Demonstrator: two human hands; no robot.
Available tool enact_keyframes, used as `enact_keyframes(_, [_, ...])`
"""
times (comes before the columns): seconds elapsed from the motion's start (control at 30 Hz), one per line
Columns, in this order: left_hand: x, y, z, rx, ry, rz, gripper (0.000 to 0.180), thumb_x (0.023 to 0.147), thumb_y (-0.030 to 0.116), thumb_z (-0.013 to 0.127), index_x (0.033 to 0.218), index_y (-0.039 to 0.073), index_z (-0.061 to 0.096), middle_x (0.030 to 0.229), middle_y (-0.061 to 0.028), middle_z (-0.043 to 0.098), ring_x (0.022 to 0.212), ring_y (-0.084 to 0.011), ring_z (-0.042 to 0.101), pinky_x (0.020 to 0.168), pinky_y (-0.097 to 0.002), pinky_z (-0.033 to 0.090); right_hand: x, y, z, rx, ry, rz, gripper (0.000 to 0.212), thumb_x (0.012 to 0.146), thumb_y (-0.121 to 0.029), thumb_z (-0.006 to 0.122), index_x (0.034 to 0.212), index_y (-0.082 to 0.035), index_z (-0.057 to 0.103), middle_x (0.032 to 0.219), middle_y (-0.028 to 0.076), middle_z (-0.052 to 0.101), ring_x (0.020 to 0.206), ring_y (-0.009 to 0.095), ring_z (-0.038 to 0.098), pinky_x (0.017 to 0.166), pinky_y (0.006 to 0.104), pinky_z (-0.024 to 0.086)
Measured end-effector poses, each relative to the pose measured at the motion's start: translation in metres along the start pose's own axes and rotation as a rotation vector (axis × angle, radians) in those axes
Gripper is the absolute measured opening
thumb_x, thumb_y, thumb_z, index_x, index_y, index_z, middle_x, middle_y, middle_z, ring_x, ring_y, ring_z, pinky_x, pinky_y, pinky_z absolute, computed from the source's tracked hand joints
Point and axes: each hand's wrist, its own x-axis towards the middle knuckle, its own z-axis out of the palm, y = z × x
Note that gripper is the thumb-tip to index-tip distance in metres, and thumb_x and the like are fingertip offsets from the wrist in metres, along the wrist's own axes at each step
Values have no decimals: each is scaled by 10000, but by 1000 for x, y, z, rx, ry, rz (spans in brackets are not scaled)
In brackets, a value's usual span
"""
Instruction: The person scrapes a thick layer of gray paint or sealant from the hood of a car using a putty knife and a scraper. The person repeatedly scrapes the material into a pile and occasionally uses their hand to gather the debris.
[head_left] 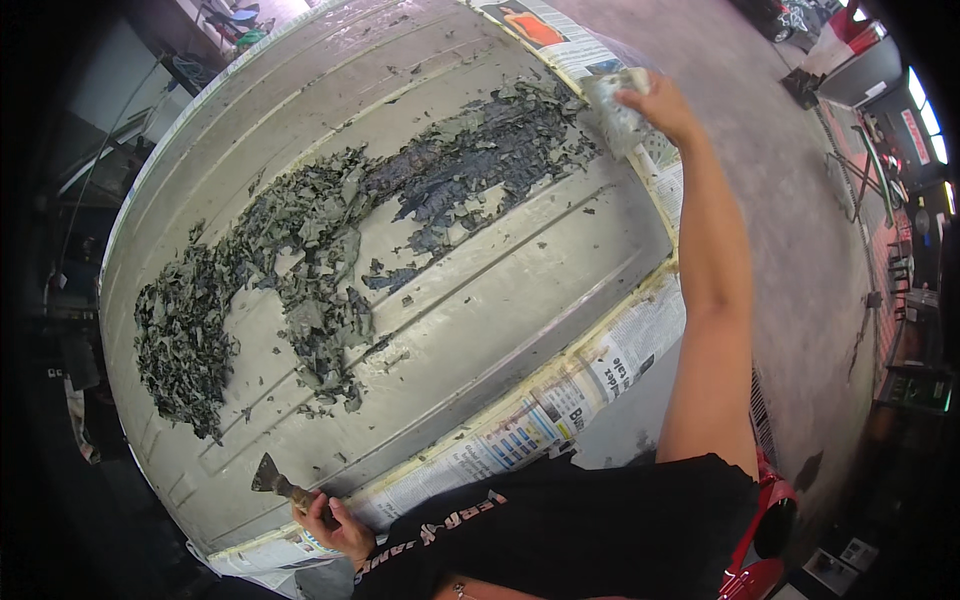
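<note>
A scraper (279, 482) with a short flared blade is in my left hand (340, 532), by the near left edge of a large ribbed beige panel (500, 300). Its blade points up and away over the panel, apart from the flakes. My right hand (662, 108) reaches to the far right edge, its fingers closed on a greyish-white, stained flat piece (615, 112); whether it is cloth or a stiff sheet I cannot tell. Curled grey-green and dark paint flakes (310, 215) lie in a long heap across the panel. Dark patches (470, 180) show among them.
Taped newspaper (520, 430) borders the panel along its near and right sides. Grey concrete floor (790, 250) stretches to the right. Metal stands (870, 175) and shop equipment stand at the far right, and something red and glossy (755, 580) is at the lower right.
</note>
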Motion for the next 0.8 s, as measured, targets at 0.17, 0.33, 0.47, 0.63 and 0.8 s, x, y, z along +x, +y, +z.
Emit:
enact_keyframes(0.17, [-1,4,2,-35,33,33,188,936,62,615,1105,-18,593,1400,-211,406,1209,-309,505,1042,-402,390,4,27,21,155,154,-5,330,813,-153,739,1094,10,684,944,109,726,827,218,664,822,346,501])
enact_keyframes(0.33, [0,1,-2,36,21,53,197,938,80,622,1109,-13,595,1402,-216,405,1227,-318,496,1060,-416,375,4,34,38,108,283,28,370,786,-155,740,1104,24,679,1013,179,728,944,284,691,870,366,501])
enact_keyframes(0.47, [3,5,-1,-7,12,36,187,938,80,624,1098,-12,598,1393,-216,413,1231,-323,492,1065,-418,371,5,40,41,101,321,21,368,772,-139,725,1103,15,680,1015,207,728,937,310,711,835,399,525])
enact_keyframes(0.63, [-1,9,2,-60,34,-47,175,943,78,620,1092,-11,594,1402,-212,403,1242,-322,492,1063,-420,378,-6,10,46,82,389,54,295,791,-145,721,1045,1,688,975,183,731,903,258,712,804,380,527])
enact_keyframes(0.8, [-2,5,-1,-26,19,24,180,947,83,617,1096,-14,591,1401,-222,401,1211,-323,509,1047,-416,394,-22,-15,52,142,355,-65,270,814,-164,735,1027,-4,694,940,133,722,840,217,691,769,366,527])
